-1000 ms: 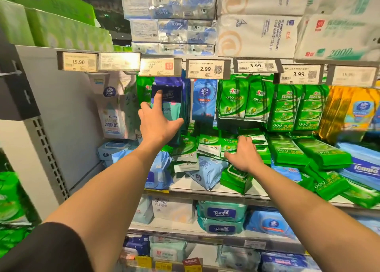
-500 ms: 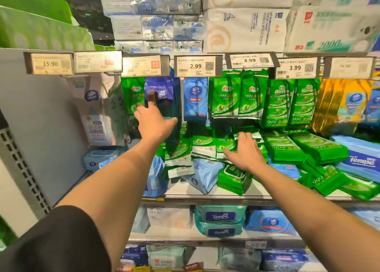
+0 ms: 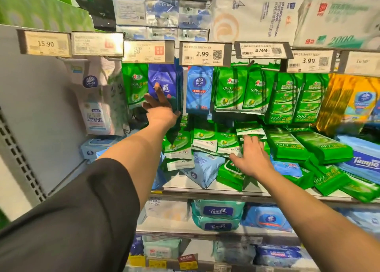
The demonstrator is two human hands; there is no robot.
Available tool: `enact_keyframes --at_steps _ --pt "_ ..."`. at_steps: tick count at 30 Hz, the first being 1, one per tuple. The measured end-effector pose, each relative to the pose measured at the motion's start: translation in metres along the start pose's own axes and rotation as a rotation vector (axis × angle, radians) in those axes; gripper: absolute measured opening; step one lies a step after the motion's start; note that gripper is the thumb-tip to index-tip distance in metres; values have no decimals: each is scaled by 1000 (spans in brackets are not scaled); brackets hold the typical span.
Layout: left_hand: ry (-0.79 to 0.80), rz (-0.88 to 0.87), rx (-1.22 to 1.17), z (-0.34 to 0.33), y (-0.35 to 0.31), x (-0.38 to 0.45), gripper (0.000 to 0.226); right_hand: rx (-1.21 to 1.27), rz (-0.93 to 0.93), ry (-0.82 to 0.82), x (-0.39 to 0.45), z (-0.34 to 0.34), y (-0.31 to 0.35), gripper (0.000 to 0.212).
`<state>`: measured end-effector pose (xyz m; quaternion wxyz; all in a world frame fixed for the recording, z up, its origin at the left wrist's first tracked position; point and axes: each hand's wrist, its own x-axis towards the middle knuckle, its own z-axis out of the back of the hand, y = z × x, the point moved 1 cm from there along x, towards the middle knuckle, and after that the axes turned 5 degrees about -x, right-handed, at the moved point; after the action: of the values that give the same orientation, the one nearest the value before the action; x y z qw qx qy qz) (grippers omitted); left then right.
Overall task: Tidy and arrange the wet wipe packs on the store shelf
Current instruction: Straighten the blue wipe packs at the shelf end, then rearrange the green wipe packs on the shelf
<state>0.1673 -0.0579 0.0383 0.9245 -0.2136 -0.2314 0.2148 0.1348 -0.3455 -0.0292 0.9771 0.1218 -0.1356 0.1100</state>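
Note:
Dark blue Tempo wipe packs (image 3: 162, 80) hang from a hook under the price rail. My left hand (image 3: 161, 110) is open and pressed against their lower front, index finger pointing up. Green 999 packs (image 3: 232, 90) and a light blue Vinda pack (image 3: 199, 90) hang to the right. Below, small green packs (image 3: 213, 140) lean in a loose row on the shelf (image 3: 185, 184). My right hand (image 3: 251, 158) lies flat and open on green packs there, fingers spread. A light blue pack (image 3: 203, 169) lies tilted at the shelf front.
Price tags (image 3: 202, 53) line the rail. Toilet paper bales (image 3: 253, 19) sit above. Blue Tempo packs (image 3: 364, 162) and stacked green multipacks (image 3: 316, 146) fill the right. White Vinda packs (image 3: 94, 107) hang left, beside the white side panel (image 3: 41, 117). Lower shelves hold Tempo tubs (image 3: 218, 211).
The view has drawn closer to the shelf. Both hands stay at the same packs; my left hand has reached further in against the dark blue packs.

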Motion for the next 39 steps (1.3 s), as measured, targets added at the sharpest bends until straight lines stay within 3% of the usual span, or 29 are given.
enact_keyframes --at_steps 3,8,10,14,16,18,22,25,28,34,39 --pt "33 -76 98 4 3 -1 101 -1 -5 7 -6 -2 2 73" --pt "-15 29 -47 2 14 -29 130 -46 13 37 -12 1 1 70" --pt "-90 0 7 3 20 -45 117 -57 24 31 -13 6 -3 68" --pt "-406 -248 122 9 28 -64 78 -45 1 -31 -9 24 -17 69" --pt "-442 -346 139 10 22 -70 64 -38 -32 -44 -6 31 -26 71" --pt "-371 -454 130 9 9 -74 53 -35 -78 -39 -3 35 -35 75" --pt "-25 -670 56 -7 -8 -81 48 -18 -138 -81 9 39 -44 76" --pt "179 -609 36 -21 -12 -81 58 -18 -167 -100 20 44 -43 74" --pt "272 -466 73 -31 -17 -77 72 -31 -190 -64 32 47 -37 78" --pt "246 -268 133 -55 -43 -66 91 -56 -215 -21 64 43 -21 87" --pt "189 -133 167 -81 -74 -60 95 -124 -217 118 98 24 -17 88"
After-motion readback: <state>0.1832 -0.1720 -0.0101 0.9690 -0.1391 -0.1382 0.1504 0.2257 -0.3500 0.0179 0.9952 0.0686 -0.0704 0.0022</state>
